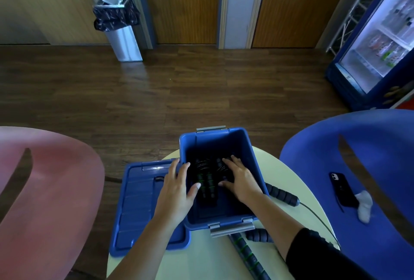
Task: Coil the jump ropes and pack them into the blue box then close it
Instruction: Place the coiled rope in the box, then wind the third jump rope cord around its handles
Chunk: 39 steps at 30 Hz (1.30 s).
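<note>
The open blue box [255, 163] stands on a small round pale table [201, 257]. Inside lies a coiled jump rope [207, 181] with black handles ringed in green. My left hand [177, 187] rests over the box's left rim, fingers spread and straight, thumb reaching inside. My right hand [239, 178] lies flat inside the box, pressing down on a second black coil. The blue lid [139, 203] lies flat on the table left of the box. Another rope's black foam handles [283, 194] and thin cord [318, 214] lie right of the box; a green-ringed handle [246, 255] lies in front.
A pink chair [49, 190] stands at the left, a blue chair [358, 167] at the right with a black phone [342, 190] and a white crumpled tissue [364, 205] on its seat. A metal bin [121, 30] and a drinks fridge [380, 39] stand by the far wall.
</note>
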### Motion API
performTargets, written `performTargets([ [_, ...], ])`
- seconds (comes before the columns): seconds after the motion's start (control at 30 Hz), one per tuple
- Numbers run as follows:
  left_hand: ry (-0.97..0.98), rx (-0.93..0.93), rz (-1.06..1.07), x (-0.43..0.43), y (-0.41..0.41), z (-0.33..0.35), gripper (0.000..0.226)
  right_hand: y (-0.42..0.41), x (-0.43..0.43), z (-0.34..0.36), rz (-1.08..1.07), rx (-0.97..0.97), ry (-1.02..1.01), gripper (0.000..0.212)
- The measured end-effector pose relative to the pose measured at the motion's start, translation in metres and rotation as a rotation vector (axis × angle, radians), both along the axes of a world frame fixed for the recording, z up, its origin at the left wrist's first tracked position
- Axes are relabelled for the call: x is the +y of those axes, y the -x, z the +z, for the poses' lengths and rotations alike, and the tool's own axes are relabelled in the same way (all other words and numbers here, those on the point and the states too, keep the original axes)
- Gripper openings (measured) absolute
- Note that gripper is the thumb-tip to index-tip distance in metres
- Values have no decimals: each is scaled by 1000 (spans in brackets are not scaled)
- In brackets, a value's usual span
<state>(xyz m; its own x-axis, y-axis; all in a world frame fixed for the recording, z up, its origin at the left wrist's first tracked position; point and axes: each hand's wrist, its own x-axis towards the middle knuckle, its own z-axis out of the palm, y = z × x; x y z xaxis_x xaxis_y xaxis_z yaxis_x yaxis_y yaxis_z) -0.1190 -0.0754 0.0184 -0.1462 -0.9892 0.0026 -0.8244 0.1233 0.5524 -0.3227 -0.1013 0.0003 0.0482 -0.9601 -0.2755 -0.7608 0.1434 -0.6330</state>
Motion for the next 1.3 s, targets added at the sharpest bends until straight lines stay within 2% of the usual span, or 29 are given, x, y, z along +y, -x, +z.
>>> performTargets([
  [0.23, -13, -15, -41, 10, -4, 17, 56, -3, 23, 28, -44, -10, 62, 69],
  [0.37, 195, -90, -65, 28, -3, 30, 41, -1, 55, 52, -204, -97, 247, 38],
  [0.47, 317, -21, -93, 52, 6, 41, 18, 7, 89, 65, -428, -157, 379, 15],
  [0.53, 222, 38, -114, 72, 15, 48, 12, 14, 113, 67, -557, -117, 419, 4],
  [0.63, 48, 32, -217, 104, 32, 47, 20, 28, 151, 58, -682, -59, 414, 5],
  [0.77, -174, -91, -261, 133, 58, 35, 34, 48, 189, 29, -778, -6, 158, 22],
  [0.87, -369, -59, -166, 144, 80, 21, 42, 63, 210, 5, -723, 81, -13, 37],
  [1.0, -611, 98, 117, 143, 107, -9, 66, 84, 223, -18, -556, 283, -221, 58],
  [1.1, -682, 227, 287, 139, 119, -33, 75, 94, 226, -32, -478, 326, -266, 58],
  [1.3, -684, 306, 381, 136, 135, -50, 78, 103, 231, -47, -436, 253, -205, 44],
])
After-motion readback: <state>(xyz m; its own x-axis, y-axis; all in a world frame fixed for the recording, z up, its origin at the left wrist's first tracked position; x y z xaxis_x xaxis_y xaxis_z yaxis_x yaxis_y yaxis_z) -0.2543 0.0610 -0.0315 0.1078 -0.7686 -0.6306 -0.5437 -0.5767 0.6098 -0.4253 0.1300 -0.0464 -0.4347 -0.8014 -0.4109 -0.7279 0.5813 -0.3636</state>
